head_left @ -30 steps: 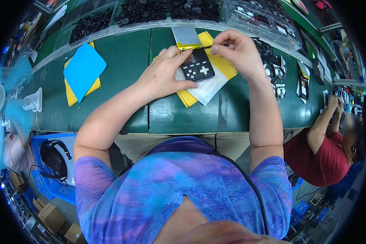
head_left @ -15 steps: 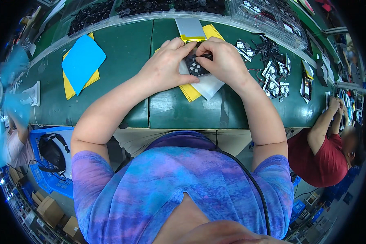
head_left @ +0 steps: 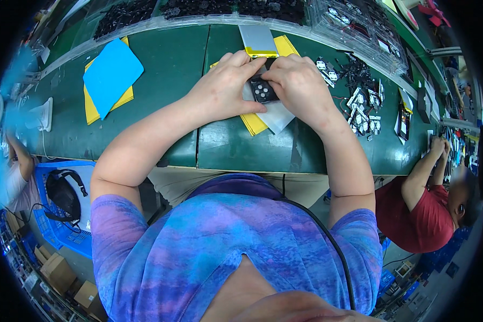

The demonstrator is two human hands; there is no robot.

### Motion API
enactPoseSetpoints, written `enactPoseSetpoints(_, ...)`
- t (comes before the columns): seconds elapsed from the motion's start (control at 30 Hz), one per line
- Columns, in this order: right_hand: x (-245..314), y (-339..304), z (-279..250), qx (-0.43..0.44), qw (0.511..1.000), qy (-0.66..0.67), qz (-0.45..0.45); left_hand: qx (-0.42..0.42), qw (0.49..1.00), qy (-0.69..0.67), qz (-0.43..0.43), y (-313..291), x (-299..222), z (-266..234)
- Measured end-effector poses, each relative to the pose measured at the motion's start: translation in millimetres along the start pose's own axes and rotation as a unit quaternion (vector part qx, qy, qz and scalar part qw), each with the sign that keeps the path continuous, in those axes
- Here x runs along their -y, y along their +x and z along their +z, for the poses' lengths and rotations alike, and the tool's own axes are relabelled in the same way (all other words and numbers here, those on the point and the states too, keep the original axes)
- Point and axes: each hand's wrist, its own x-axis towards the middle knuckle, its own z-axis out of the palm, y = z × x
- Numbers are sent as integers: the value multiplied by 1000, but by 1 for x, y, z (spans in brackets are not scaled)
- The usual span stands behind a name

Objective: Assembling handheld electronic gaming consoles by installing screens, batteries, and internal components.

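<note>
A small black device casing (head_left: 264, 92) with several pale round dots lies on a white sheet (head_left: 280, 118) and yellow cloth (head_left: 253, 124). My left hand (head_left: 224, 86) steadies the casing, index finger at its top and thumb by its lower left corner. My right hand (head_left: 301, 88) is curled over its upper right, thumb and fingers pinched together; whatever they pinch is hidden. Just beyond my fingertips lies a flat silver battery pouch (head_left: 256, 37) with a yellow taped edge.
Small white and black parts (head_left: 364, 110) lie heaped to the right, near another device with a yellow strip (head_left: 404, 121). A blue sheet (head_left: 112, 72) rests on yellow cloth at left. Clear trays of black parts (head_left: 196, 8) line the back. A co-worker in red (head_left: 418, 214) sits at right.
My right hand has shifted slightly and its fingers curl further over the casing's top. The left hand keeps its hold. The whole view has moved a little.
</note>
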Motion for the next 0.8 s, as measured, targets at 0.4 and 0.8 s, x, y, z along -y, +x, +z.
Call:
enactPoseSetpoints(0.4,2,1,-2,6,998,-38,-50,-10,1000,9,8,0,2,1)
enactPoseSetpoints(0.8,13,-3,-15,37,994,-83,-68,-19,1000,1,14,0,3,1)
